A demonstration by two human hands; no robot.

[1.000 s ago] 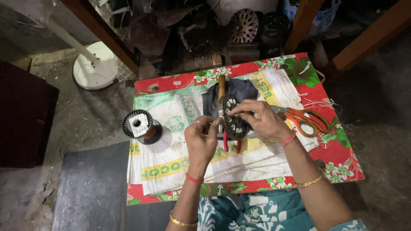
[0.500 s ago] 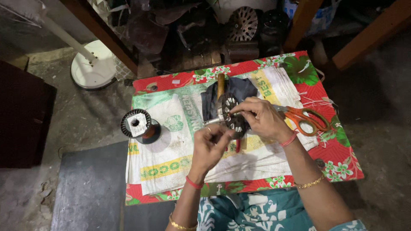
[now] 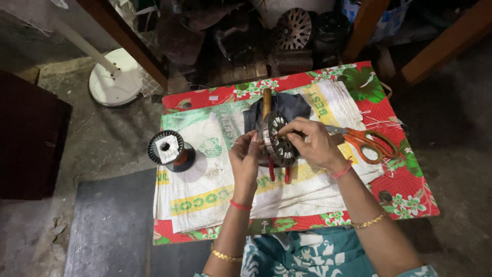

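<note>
On the far left a white round fan base (image 3: 114,82) stands on the floor. A black wire spool (image 3: 169,150) sits on the white sack (image 3: 205,190) covering the tabletop (image 3: 410,190). Your left hand (image 3: 246,156) pinches the left edge of the slotted motor stator (image 3: 278,139), held upright above the sack; your right hand (image 3: 311,141) pinches at its slots. Red-handled pliers (image 3: 279,173) lie beneath it. Orange-handled scissors (image 3: 366,141) lie just right of your right hand.

Wire spool (image 3: 170,150) lies left of the stator (image 3: 279,141), scissors (image 3: 366,141) right.
</note>
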